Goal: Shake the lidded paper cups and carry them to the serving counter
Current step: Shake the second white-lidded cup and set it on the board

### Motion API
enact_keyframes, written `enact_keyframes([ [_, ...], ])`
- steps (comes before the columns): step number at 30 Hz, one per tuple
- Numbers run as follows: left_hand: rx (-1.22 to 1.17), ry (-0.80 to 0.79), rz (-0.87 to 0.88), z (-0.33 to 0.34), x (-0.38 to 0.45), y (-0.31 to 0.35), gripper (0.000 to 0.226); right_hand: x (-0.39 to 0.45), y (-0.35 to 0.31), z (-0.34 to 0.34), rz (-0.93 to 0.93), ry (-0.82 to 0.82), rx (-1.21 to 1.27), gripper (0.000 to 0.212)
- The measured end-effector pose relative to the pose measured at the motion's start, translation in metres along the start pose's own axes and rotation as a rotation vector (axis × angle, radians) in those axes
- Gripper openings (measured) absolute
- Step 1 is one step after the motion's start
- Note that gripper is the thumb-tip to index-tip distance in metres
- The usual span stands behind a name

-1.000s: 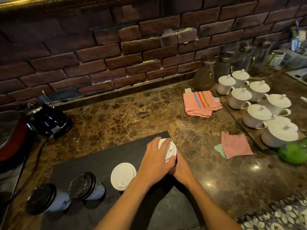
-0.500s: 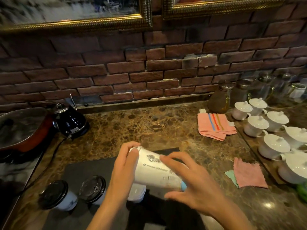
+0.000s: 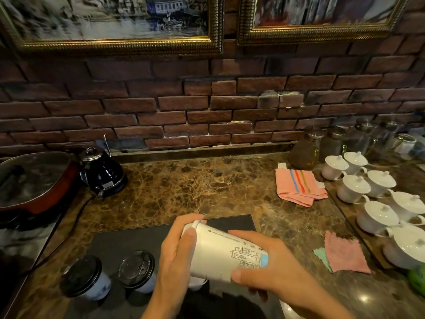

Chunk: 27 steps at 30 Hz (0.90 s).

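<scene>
A white paper cup (image 3: 220, 252) with a white lid lies sideways in the air above the black mat (image 3: 128, 240). My left hand (image 3: 177, 256) covers its lidded end, and my right hand (image 3: 269, 265) grips its base. Two cups with black lids (image 3: 86, 276) (image 3: 136, 269) stand upright on the mat at the left. Another white-lidded cup (image 3: 196, 283) is mostly hidden beneath my hands.
A black kettle (image 3: 102, 173) and a red pan (image 3: 34, 183) stand at the left of the marble counter (image 3: 195, 187). Folded pink cloths (image 3: 299, 186) (image 3: 345, 255) and several white lidded teacups (image 3: 377, 210) occupy the right side. A brick wall rises behind.
The white cup was lifted off the mat and turned on its side between both hands. The view has tilted upward toward the wall.
</scene>
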State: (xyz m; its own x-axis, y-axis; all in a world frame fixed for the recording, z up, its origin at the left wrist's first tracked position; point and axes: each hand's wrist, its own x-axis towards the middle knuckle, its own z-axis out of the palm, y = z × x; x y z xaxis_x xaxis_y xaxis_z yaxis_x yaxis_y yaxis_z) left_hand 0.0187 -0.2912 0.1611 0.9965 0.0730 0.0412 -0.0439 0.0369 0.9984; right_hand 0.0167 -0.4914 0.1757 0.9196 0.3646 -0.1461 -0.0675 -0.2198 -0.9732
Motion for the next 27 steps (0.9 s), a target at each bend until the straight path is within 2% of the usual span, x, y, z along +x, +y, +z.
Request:
enact_keyframes([
  [2,-0.024,0.021,-0.017,0.001,0.008,0.002,0.041,0.001,-0.007,0.004,0.024,0.09,-0.047,0.067],
  [4,-0.049,0.05,-0.065,0.001,0.018,0.002,0.039,-0.001,-0.013,0.008,-0.065,0.166,-0.418,0.078],
  [6,-0.056,0.066,-0.144,0.003,0.025,0.002,0.03,-0.003,-0.014,0.012,-0.17,0.109,-0.882,0.085],
  [8,-0.062,0.067,-0.195,0.008,0.028,0.006,0.027,-0.003,-0.011,0.009,-0.283,0.12,-1.018,0.086],
  [10,-0.043,0.042,-0.17,0.016,0.027,0.014,0.029,-0.002,-0.007,-0.001,-0.34,0.149,-0.954,0.086],
  [13,-0.014,0.058,-0.073,0.034,0.02,0.018,0.025,0.001,-0.007,-0.026,-0.2,0.15,-0.66,0.085],
  [16,-0.043,0.096,-0.025,0.054,0.015,0.019,0.026,0.005,-0.008,-0.048,-0.085,0.067,-0.158,0.059],
  [18,-0.031,0.114,0.039,0.065,0.014,0.018,0.022,0.005,-0.01,-0.057,-0.035,0.011,0.0,0.042],
  [20,-0.017,0.133,0.117,0.074,0.014,0.013,0.029,0.005,-0.008,-0.065,0.02,-0.016,0.067,0.039],
  [22,-0.04,0.155,0.118,0.079,0.016,0.01,0.031,0.006,-0.006,-0.067,0.002,0.055,-0.009,0.046],
  [23,-0.065,0.181,0.072,0.08,0.018,0.009,0.027,0.005,-0.003,-0.066,-0.072,0.143,-0.146,0.048],
  [25,-0.17,0.216,-0.151,0.087,0.025,0.007,0.017,0.006,0.002,-0.066,-0.361,0.315,-0.485,0.04],
  [27,-0.274,0.18,-0.385,0.094,0.028,0.009,0.012,0.009,0.01,-0.065,-0.626,0.396,-0.605,0.025],
])
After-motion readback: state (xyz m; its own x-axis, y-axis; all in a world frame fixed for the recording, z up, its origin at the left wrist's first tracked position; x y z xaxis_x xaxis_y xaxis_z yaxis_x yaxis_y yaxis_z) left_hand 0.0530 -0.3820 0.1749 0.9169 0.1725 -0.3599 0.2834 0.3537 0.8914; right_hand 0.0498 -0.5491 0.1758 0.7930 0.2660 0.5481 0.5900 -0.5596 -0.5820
